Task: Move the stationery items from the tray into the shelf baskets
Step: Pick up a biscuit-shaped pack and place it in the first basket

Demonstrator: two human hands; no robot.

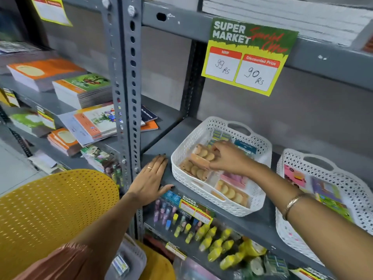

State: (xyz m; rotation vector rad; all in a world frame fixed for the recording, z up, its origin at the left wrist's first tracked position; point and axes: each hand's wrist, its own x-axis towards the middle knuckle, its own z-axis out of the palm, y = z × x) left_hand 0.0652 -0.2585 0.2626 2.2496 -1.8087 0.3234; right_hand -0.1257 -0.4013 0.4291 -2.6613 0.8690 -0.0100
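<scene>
The right hand (229,158) reaches into the white lattice basket (181,158) on the grey shelf (159,144), its fingertips pinched on a clear packet of round tan erasers (203,153); the thumb side is hidden behind the packet, so the exact grip is hard to judge. A second such packet (193,168) lies just in front of it, and a third (232,194) sits nearer the basket's front wall, beside pink packets (235,178) partly covered by the wrist. Small green and blue boxes (220,136) at the back of the basket are too blurred to name. The left hand (151,178) lies flat and empty on the shelf edge, fingers spread, just beside the basket but not touching it. A second white basket (290,158), cut off by the right edge, holds colourful packs (327,195) partly hidden by the right forearm. A green and yellow price card (248,57) hangs from the shelf above. Under the shelf, yellow bottles (218,245) and pastel pens (163,211) are only partly visible. A yellow perforated tray (50,209) fills the lower left corner, its contents out of view. Stacks of notebooks (80,89) sit on the left shelves.
</scene>
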